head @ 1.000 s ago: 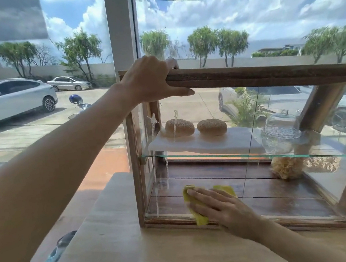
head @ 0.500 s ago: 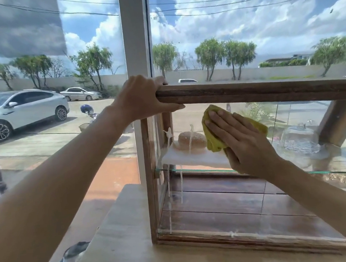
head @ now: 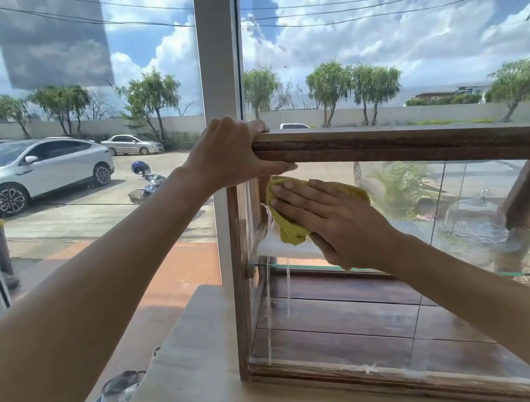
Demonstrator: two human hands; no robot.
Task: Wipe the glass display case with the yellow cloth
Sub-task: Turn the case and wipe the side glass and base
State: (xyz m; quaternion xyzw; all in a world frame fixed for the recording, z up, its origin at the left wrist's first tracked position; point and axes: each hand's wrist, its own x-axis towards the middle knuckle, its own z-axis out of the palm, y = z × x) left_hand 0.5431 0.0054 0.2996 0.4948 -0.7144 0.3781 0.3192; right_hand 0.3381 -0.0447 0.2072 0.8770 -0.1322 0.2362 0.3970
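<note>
A person's right hand [head: 334, 222] presses a crumpled yellow cloth [head: 289, 228] flat against the front pane of a wood-framed glass display case [head: 418, 147], near its upper left corner, fingers spread rather than closed. The left hand [head: 230, 153] clamps the case's top rail at the corner. The cloth and hand hide part of the white tray [head: 283, 250] inside; a glass dome [head: 471, 217] reads faintly through reflections.
</note>
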